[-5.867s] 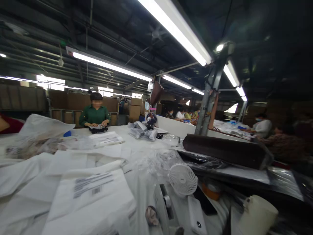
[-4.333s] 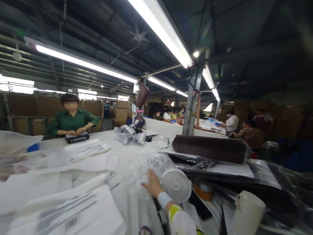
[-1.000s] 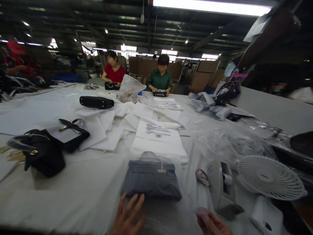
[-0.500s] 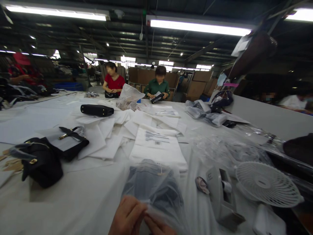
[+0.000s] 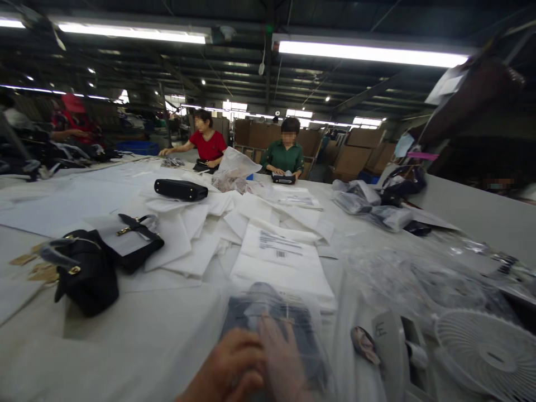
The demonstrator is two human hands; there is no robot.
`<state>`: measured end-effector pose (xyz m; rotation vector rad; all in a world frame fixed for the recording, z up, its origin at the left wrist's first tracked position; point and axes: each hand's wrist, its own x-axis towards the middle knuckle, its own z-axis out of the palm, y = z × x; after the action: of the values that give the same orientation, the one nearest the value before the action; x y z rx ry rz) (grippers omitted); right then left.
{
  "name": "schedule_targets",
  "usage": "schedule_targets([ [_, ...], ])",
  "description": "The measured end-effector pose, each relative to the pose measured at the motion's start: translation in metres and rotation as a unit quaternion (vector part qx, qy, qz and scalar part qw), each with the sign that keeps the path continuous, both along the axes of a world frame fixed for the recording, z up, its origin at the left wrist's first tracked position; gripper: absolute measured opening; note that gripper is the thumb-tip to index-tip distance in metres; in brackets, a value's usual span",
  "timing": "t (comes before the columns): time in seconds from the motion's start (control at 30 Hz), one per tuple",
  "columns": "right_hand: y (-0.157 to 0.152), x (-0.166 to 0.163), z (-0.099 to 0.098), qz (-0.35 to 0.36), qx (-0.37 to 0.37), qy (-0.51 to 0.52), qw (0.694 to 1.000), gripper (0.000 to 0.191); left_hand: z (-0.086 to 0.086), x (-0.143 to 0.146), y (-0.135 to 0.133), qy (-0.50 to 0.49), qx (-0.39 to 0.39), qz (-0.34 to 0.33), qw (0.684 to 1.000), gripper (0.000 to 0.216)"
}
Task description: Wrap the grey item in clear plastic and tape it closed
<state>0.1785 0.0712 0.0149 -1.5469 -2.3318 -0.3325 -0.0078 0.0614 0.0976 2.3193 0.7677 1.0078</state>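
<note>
Glossy clear plastic bag point(image 5: 272, 318) (crinkled) wraps dark matt cloth; white table cover point(image 5: 138, 318) looks smooth.

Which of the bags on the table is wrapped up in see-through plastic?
The dark grey bag right under the person's hands, at the near edge. The black handbags to the left and farther back lie bare on the white sheets.

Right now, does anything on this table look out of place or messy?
Nothing looks damaged or spilled. The white bags lie in a loose, overlapping heap, not stacked, and clear plastic is crumpled at the right. Both hands press the wrapped dark bag.
</note>
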Motion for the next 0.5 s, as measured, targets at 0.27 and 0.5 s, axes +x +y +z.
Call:
schedule_targets([
  [0.27, -0.006, 0.013, -0.014, 0.036, 0.088, -0.051, 0.994, 0.057, -0.047, 0.023, 0.030, 0.279, 0.012, 0.034, 0.960, 0.075],
  [0.5, -0.140, 0.092, -0.053, -0.121, 0.024, 0.014, 0.992, 0.045, -0.060, 0.019, 0.016, 0.320, 0.162, 0.077, 0.930, 0.080],
])
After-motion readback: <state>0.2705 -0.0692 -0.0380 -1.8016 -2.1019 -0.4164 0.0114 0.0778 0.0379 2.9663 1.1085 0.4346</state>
